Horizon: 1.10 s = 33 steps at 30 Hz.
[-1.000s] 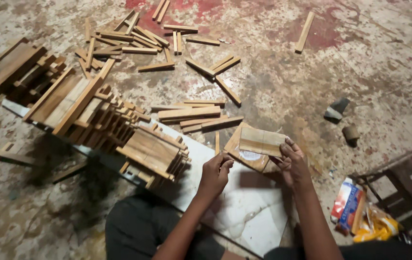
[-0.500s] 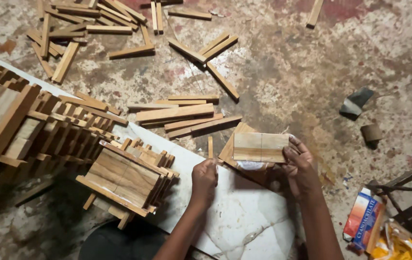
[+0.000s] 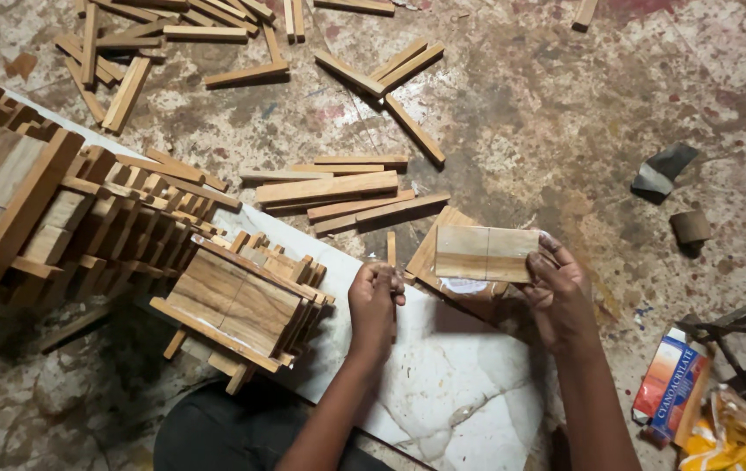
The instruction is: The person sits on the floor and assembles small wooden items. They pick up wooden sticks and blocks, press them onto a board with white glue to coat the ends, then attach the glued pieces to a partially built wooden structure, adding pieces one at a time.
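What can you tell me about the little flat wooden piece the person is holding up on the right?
The wooden panel is a thin, flat rectangle of pale tan wood, apparently two boards joined side by side, with a seam running down its middle. It has visible grain and a darker streak along its lower edge. It lies level with its face toward the camera. The right hand grips its right end with the fingertips. It sits above another flat wooden piece resting on the white slab.
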{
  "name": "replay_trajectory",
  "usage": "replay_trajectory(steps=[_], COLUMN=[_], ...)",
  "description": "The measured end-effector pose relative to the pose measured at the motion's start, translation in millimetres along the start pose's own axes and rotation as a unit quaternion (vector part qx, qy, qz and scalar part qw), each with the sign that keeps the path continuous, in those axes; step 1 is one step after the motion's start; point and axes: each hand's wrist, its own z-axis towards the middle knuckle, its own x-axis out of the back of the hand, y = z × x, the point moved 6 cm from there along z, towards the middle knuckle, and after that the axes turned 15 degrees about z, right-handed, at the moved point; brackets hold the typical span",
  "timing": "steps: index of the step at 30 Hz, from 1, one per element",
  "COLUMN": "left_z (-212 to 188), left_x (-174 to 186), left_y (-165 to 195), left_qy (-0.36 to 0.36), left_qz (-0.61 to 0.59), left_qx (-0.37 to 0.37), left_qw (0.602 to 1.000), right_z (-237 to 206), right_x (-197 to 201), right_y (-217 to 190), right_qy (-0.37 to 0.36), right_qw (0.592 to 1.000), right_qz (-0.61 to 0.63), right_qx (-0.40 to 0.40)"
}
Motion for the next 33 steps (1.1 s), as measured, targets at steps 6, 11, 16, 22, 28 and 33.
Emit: replay_trajectory(steps=[6,11,16,22,28,33], left_z=[0,1,2,5,-2,-3], left_x=[2,4,2,-2,-6,-12], left_y=[-3,-11,-11,4,29,31], left_qy=[-0.026,-0.069,-0.081,-0.060,-0.061,-0.143], left_qz=[-0.096,-0.117,-0.054,-0.081,0.113,0.040], left_qx=[0.012,0.075,0.085,0.011,-0.079,-0.033], left_qw=[0.995,0.988,0.992,0.995,0.989,0.988], right_z=[0,-4,-5,-4,-2,-3], right_x=[-4,-9,-10,-7,-6,-10], right_y=[5,9,6,6,9,10], right_qy=[0.007,0.011,0.020,0.011,0.009,0.014], right_qw=[1.000,1.000,0.999,1.000,1.000,0.999], right_qz=[0.000,-0.009,-0.027,-0.014,-0.008,-0.027], right_qx=[-0.006,-0.018,-0.010,-0.005,-0.018,-0.022])
